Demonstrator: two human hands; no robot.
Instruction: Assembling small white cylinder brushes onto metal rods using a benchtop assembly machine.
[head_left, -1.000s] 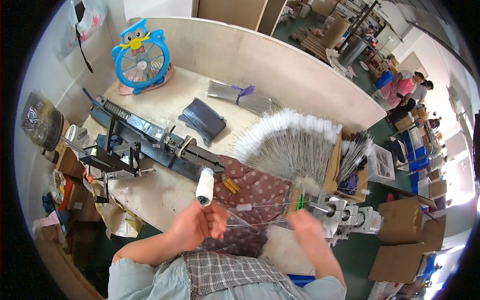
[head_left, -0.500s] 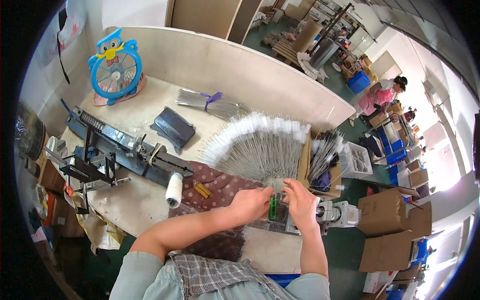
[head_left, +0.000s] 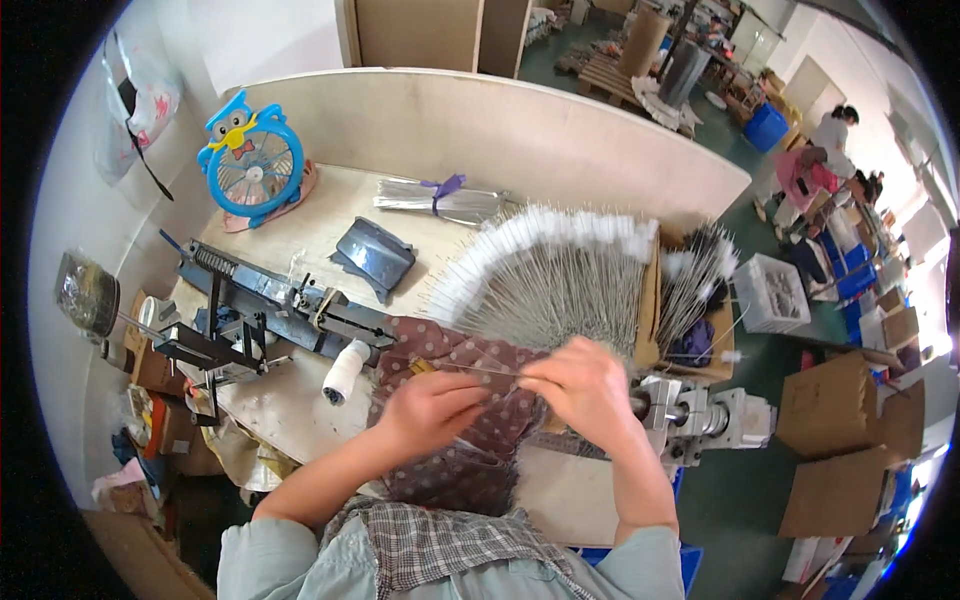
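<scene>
Head view: a thin wire (head_left: 505,372) is held nearly level above the worktop (head_left: 560,490), pinched at its right end by the grip of the right hand (head_left: 585,387). From those fingertips it is stretched leftward, just beyond the bunched fingertips of the left hand (head_left: 428,408); whether it is also grasped by the left grip cannot be told. Beneath both hands the worktop is covered by a polka-dotted cloth (head_left: 455,480), on which a yellow piece (head_left: 422,366) is partly hidden by the left hand. Just left of the cloth, a white spool (head_left: 345,372) is seen, with a long dark metal fixture (head_left: 265,290) beyond it. The far side is closely bordered by fanned white-tipped wires (head_left: 560,290), and the right by a silvery metal fixture (head_left: 700,410). Room for moving is given by pale worktop on the near-left side and to the right of the cloth, as far as the near edge. The far edge is bounded by an upright partition (head_left: 480,120).
</scene>
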